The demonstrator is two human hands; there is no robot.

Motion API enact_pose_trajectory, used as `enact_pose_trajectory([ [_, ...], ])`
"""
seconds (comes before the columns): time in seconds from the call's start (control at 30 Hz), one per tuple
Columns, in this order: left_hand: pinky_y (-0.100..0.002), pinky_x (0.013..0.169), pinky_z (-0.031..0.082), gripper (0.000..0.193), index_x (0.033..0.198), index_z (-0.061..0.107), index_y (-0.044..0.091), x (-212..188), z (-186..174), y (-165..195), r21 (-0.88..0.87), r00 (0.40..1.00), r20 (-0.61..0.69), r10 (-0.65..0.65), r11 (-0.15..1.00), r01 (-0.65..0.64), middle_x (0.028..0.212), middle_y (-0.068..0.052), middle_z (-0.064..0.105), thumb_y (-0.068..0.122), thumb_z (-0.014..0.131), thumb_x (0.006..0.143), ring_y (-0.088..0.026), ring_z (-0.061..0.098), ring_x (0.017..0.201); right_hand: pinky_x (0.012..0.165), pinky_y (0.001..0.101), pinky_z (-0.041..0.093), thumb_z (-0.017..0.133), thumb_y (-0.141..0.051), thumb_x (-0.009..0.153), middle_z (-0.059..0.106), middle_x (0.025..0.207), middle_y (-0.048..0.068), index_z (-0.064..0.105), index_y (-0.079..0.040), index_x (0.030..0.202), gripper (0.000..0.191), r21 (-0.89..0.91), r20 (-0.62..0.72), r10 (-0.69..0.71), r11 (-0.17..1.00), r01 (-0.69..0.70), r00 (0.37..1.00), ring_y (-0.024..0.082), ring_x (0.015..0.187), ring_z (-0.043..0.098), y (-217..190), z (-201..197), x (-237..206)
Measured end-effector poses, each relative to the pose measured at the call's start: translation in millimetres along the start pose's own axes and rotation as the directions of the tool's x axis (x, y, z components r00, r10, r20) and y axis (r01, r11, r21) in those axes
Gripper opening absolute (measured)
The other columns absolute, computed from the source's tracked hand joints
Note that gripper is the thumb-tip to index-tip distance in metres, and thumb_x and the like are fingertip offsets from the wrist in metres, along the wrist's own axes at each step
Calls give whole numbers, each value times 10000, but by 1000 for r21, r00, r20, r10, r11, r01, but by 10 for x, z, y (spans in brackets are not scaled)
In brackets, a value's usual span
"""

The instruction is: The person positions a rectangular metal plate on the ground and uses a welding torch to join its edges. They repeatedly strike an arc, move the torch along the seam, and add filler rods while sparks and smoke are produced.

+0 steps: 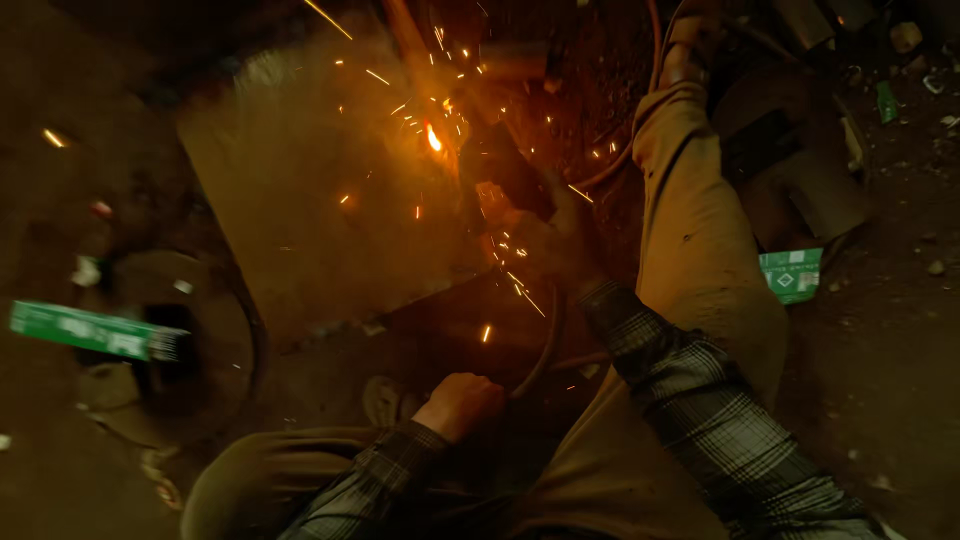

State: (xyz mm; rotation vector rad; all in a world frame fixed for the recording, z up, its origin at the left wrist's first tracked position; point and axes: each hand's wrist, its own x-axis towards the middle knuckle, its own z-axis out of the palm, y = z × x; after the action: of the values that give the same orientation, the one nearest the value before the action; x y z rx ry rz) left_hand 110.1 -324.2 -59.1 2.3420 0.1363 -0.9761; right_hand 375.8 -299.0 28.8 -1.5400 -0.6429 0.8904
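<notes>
From the head camera I look down on a dim, dirt-floored work spot lit mostly by a bright arc flame (433, 137) and a spray of orange sparks (505, 262). My right hand (555, 235) is wrapped tight around a dark handheld tool (505, 165) — blurred, so I cannot say which kind — whose tip meets the edge of a flat metal sheet (300, 200) lying on the ground, right where the flame burns. A dark cable (540, 350) curves down from that tool toward my left hand (460, 402), which is curled into a closed fist near my knee; it lies against the cable, though I cannot tell whether the fingers actually have hold of it. Both forearms wear plaid sleeves (700, 400), and my tan trouser leg (695, 220) stretches up along the right of the sheet. A green carton (95, 330) lies well to the left on a round dark metal part (190, 345), and a second green packet (791, 274) lies just right of my leg — scraps litter the ground beyond.
</notes>
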Motion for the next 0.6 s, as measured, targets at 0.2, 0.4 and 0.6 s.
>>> enact_pose_trajectory([
  [0.2, -492, 722, 567, 177, 933, 715, 101, -299, -260, -167, 18, 961, -159, -224, 973, 230, 915, -168, 723, 256, 643, 885, -378, 713, 846, 640, 335, 546, 681, -149, 892, 656, 967, 77, 506, -10, 1404, 558, 346, -46, 95, 936, -73, 994, 180, 720, 635, 33, -278, -26],
  [0.4, -509, 797, 546, 201, 1077, 645, 105, -612, -343, 183, -54, 876, -349, -334, 940, 337, 1070, -161, 659, 160, 622, 885, -388, 670, 986, 819, 313, 570, 709, -132, 879, 673, 1103, 78, 570, -23, 1348, 501, 233, 110, -175, 962, 145, 978, 155, 944, 660, 72, -631, -106],
  [0.6, -485, 740, 541, 244, 1044, 654, 68, -1360, -760, 850, -321, 530, -753, -390, 921, 221, 1038, -174, 660, 161, 717, 827, -416, 664, 937, 661, 369, 529, 578, -516, 966, 640, 937, 97, 617, -50, 1254, 549, 291, 47, 214, 931, -218, 976, 243, 800, 624, -257, -826, -204],
])
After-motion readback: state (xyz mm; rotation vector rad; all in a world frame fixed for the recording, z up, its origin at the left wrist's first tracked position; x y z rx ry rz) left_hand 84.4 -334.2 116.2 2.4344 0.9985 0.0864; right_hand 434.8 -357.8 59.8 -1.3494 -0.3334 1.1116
